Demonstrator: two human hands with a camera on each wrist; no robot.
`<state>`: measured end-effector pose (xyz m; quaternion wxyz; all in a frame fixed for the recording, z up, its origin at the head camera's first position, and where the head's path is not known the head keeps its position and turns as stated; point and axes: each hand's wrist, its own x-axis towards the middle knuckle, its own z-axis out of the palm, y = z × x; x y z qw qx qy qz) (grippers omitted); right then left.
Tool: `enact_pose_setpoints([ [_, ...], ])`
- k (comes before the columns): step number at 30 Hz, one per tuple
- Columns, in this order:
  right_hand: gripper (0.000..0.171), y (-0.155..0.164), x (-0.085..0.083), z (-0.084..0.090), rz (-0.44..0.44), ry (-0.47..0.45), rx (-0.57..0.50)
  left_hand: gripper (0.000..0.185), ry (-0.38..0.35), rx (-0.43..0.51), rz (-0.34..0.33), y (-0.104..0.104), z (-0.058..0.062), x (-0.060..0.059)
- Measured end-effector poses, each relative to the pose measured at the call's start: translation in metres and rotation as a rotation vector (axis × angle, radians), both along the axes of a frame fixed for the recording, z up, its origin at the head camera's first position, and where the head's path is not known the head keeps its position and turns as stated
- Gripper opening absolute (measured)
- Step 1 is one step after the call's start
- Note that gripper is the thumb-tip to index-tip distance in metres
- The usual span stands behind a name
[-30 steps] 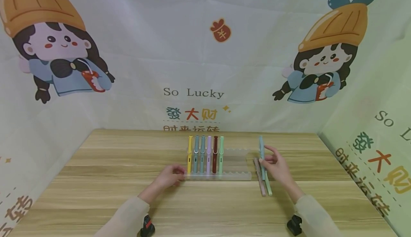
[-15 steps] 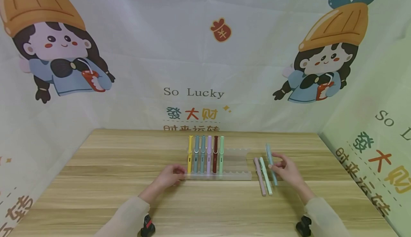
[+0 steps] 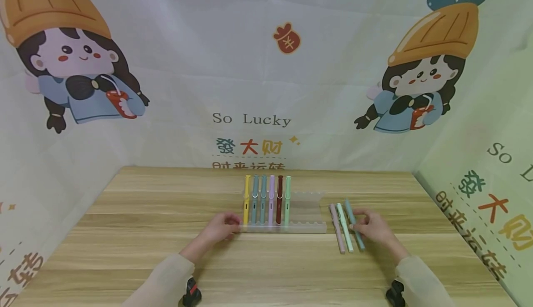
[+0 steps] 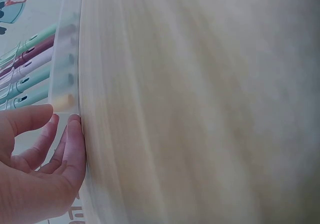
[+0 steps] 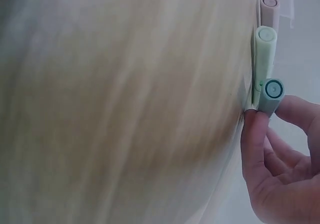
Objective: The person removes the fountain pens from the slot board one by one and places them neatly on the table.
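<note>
My right hand (image 3: 374, 226) pinches a blue-grey pen (image 3: 355, 226) between thumb and fingers, low over the table to the right. In the right wrist view, its end (image 5: 273, 91) shows beside a pale green pen (image 5: 266, 48). That green pen and a pinkish-grey pen (image 3: 337, 228) lie side by side, left of the held one. My left hand (image 3: 222, 227) holds the left end of a clear pen rack (image 3: 306, 227), thumb and fingertips at its corner. Six slots carry pens: yellow (image 3: 247, 200), two blue-grey, lilac (image 3: 272, 200), dark red (image 3: 279, 200) and green (image 3: 287, 200).
The wooden table (image 3: 266, 270) runs on in front of the rack and to both sides. A printed cloth (image 3: 258, 66) hangs behind and at the sides. The rack's right part shows notches with no pens in them.
My right hand has carried the blue-grey pen from above the two loose pens to their right, and lowered it. My left hand has stayed at the rack's left end.
</note>
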<state>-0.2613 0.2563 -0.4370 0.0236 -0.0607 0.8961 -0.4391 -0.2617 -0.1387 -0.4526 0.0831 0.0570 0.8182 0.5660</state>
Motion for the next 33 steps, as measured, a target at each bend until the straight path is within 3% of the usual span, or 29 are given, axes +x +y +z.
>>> enact_pose_setpoints([
  [9, 0.041, -0.0006, -0.0015, -0.0015, -0.004, -0.068, 0.024, 0.014, -0.01, 0.0, 0.017, 0.0008, -0.0003, -0.0006],
  [33, 0.034, -0.0045, 0.0, -0.0002, -0.032, -0.084, 0.004, 0.015, 0.015, 0.003, -0.02, -0.0015, -0.0009, -0.0006],
])
